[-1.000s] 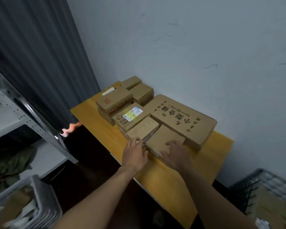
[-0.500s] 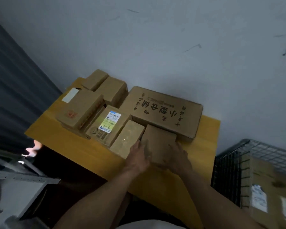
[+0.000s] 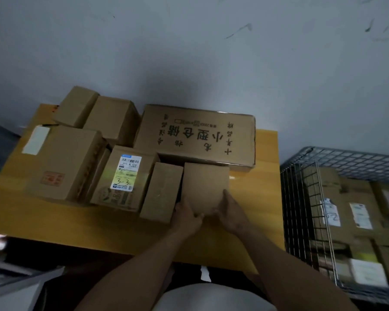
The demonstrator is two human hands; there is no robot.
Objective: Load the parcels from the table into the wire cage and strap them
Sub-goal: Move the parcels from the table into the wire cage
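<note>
Although lift-off from the bench (image 3: 263, 198) cannot be confirmed, a small parcel (image 3: 206, 185) is clasped by both grips.
The left grip (image 3: 186, 217) and right grip (image 3: 233, 215) are curled round its near corners, its slightly longer axis pointing away from the body. The wire cage (image 3: 299, 209), part-filled, stands to the right, nearer the right grip; a rightward carry is judged to come next.

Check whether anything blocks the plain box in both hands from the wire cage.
Nothing visible: only bare table lies between the plain box and the wire cage, whose side wall faces the table.
</note>
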